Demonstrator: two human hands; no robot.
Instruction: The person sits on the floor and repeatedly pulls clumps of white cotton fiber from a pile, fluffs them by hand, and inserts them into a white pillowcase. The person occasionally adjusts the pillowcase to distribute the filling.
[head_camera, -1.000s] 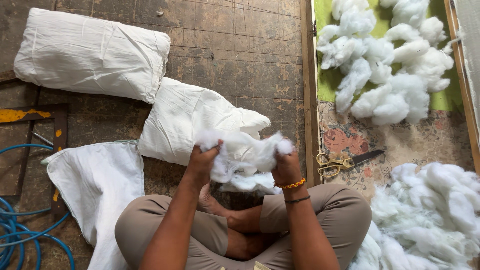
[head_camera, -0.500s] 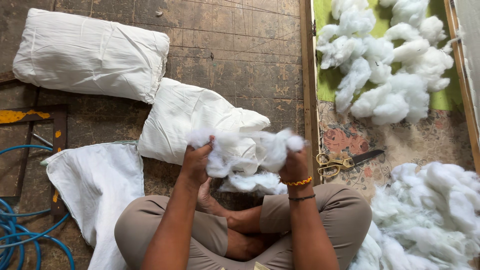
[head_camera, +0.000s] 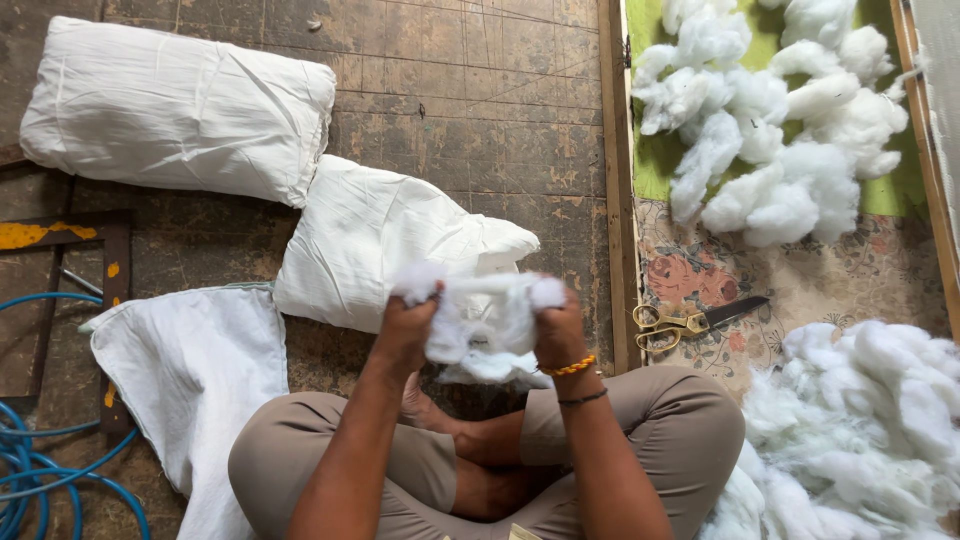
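Just white stuffing (head_camera: 485, 330) (one clump) between left hand (head_camera: 408, 330) and right hand (head_camera: 558, 335).

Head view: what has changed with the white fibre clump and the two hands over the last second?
Both hands, left hand and right hand, keep gripping the fluffy white fibre clump. They spread apart, stretching it wider, then came back closer, bunching it again. The stuffed white pillows, gold-handled scissors and loose white stuffing piles have not moved.
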